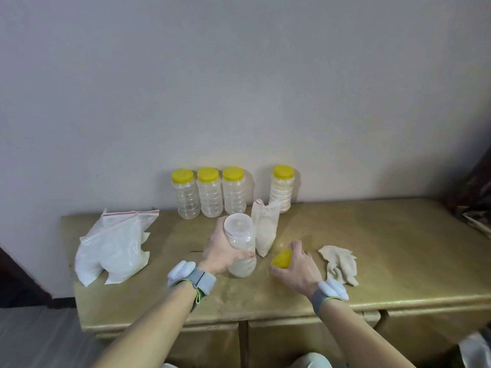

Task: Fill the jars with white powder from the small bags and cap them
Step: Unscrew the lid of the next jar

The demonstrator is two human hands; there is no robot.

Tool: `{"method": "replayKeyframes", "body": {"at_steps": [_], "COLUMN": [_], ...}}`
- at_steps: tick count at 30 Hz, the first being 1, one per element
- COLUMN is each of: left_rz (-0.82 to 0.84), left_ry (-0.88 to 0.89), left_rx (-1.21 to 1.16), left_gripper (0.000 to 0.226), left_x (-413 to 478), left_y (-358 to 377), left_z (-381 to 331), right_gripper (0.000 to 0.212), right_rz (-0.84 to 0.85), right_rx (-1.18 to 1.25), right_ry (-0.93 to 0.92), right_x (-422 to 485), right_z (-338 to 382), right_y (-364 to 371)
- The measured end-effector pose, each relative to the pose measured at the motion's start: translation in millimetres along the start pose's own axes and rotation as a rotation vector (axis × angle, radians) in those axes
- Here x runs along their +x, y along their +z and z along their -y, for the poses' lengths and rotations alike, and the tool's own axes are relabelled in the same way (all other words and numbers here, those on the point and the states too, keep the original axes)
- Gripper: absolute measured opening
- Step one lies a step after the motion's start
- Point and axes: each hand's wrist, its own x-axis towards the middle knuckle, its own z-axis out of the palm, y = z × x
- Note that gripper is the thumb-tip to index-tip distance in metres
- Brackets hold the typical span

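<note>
Nearest the viewer, the left hand (220,254) has its grip closed round the middle of the open jar (240,245), fingers wrapped over the ribbed clear wall. The jar's long axis is close to upright, its uncapped mouth faces up, and its base seems to sit on the bench (372,248). The lower part looks cloudy, though I cannot tell whether that is powder. Just right of the open jar, the right hand (295,266) holds the yellow cap (282,258) in a curled grip, low over the bench and apart from the jar's mouth. Right of that hand lies a crumpled empty bag (340,264), flat and spent. Just behind the open jar and slightly to its right stands the small bag (264,229), upright with powder in it and its top open. It is beside the jar, perhaps touching it, and nearer the right hand than the left. That is the relation the next move likely turns on: the bag is within easy reach of the right hand, but that grip is taken up by the cap, which probably has to be put down first. Well left of the open jar a large zip bag (117,248) of white powder slumps on the bench. Farther back, against the wall, three capped jars (210,192) stand behind the open jar and look empty, and a filled jar (283,188) stands capped to their right.
</note>
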Motion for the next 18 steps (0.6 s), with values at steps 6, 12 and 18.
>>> {"method": "replayKeyframes", "body": {"at_steps": [6, 12, 18], "left_rz": [0.011, 0.067, 0.118], "left_ry": [0.041, 0.157, 0.182], "left_rx": [0.161, 0.607, 0.843], "left_gripper": [0.092, 0.092, 0.099], "left_x": [-0.6, -1.6, -6.9], "left_y": [-3.2, -14.1, -18.3], "left_z": [-1.9, -20.0, -19.3], "right_gripper": [0.058, 0.026, 0.021], "right_rz": [-0.043, -0.185, -0.042], "right_rx": [-0.079, 0.112, -0.073], "right_ry": [-0.113, -0.511, -0.540], "right_x": [4.5, 0.0, -3.8], "right_z": [6.9, 60.7, 77.3], "right_y": [-5.0, -37.9, -45.6]}}
